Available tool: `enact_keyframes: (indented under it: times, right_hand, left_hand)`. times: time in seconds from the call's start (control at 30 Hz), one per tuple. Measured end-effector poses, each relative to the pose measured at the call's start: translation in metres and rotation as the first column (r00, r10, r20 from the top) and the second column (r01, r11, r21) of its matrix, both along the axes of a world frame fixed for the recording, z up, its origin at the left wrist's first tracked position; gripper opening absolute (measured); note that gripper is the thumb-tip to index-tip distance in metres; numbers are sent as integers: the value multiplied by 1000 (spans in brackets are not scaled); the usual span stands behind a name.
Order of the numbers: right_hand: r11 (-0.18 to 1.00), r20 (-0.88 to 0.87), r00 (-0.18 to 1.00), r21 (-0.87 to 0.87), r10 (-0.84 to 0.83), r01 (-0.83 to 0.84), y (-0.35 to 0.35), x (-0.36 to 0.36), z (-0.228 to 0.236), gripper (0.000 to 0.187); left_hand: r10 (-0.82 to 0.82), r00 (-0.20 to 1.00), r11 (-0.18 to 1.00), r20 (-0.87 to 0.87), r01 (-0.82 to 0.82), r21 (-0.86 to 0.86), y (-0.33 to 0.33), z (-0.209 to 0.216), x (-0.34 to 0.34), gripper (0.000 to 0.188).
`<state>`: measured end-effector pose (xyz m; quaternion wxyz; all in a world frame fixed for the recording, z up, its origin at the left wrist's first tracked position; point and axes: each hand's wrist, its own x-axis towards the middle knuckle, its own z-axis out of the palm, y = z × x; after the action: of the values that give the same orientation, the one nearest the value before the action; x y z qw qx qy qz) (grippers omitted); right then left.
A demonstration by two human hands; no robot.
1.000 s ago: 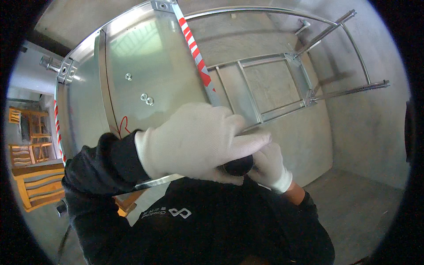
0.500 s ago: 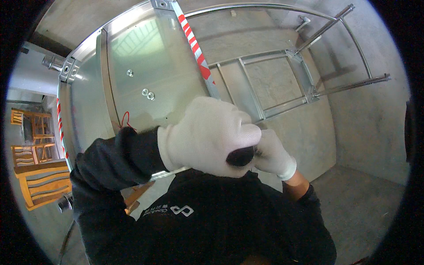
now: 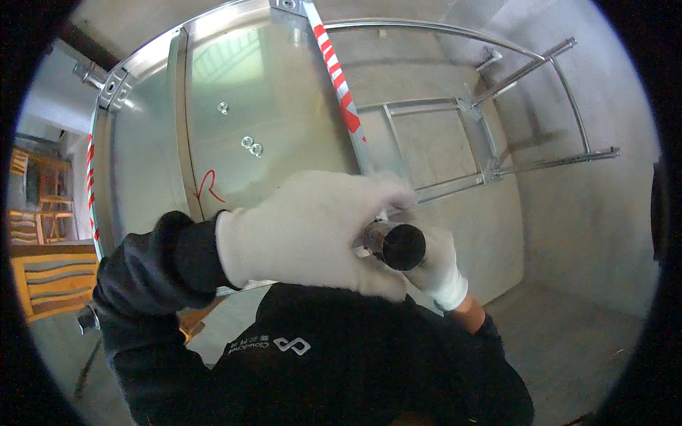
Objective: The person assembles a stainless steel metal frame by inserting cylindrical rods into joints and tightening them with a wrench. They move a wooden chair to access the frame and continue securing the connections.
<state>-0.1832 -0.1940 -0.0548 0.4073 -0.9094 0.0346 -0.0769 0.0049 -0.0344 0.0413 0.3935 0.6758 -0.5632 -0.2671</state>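
A round metal leg [image 3: 379,238] with a black end cap [image 3: 403,246] points up toward me at the near right corner of an upturned metal panel [image 3: 145,153]. My left hand [image 3: 305,227], in a white glove, is around the leg with thumb and fingers spread apart, loose of it. My right hand [image 3: 442,266], also gloved, is against the far side of the leg; it looks curled round it, though its fingertips are hidden behind. Several shiny ring-like metal parts [image 3: 246,142] lie on the panel, near a red handwritten mark [image 3: 211,186].
Red-and-white striped tape [image 3: 339,78] runs along the panel's right edge. Beyond it a metal frame with long tubes [image 3: 526,167] leans near the grey wall. At the left are wooden chairs [image 3: 57,280]. Other short metal legs [image 3: 89,74] stand at the panel's corners.
My left hand has loosened from its closed grip round the leg, its thumb and fingers now apart, so more of the tube shows. The view has shifted slightly.
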Motion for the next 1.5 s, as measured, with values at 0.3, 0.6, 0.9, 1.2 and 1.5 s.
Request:
enact_keyframes:
  times: [0.3, 0.6, 0.9, 1.2, 1.5]
  right_hand:
    - [999, -242, 969, 16, -38, 43, 6, -18, 11, 32]
    - [984, -440, 883, -3, -164, 181, 7, -23, 24, 33]
    - [992, -255, 965, -92, 56, -81, -8, 1, 28, 26]
    - [988, -206, 972, -79, 113, -132, -9, 5, 28, 31]
    - [982, -226, 965, 158, 137, -102, -17, -1, 14, 29]
  left_hand:
    - [-13, 996, 985, -84, 27, 168, 36, -51, 29, 28]
    - [69, 942, 927, -327, 61, 370, 31, -51, 10, 30]
    - [252, 806, 916, -536, -19, 400, 30, -63, -1, 37]
    - [279, 772, 927, -571, -60, 371, 31, -55, -1, 32]
    - [274, 835, 919, -477, -80, 387, 33, -58, -7, 34]
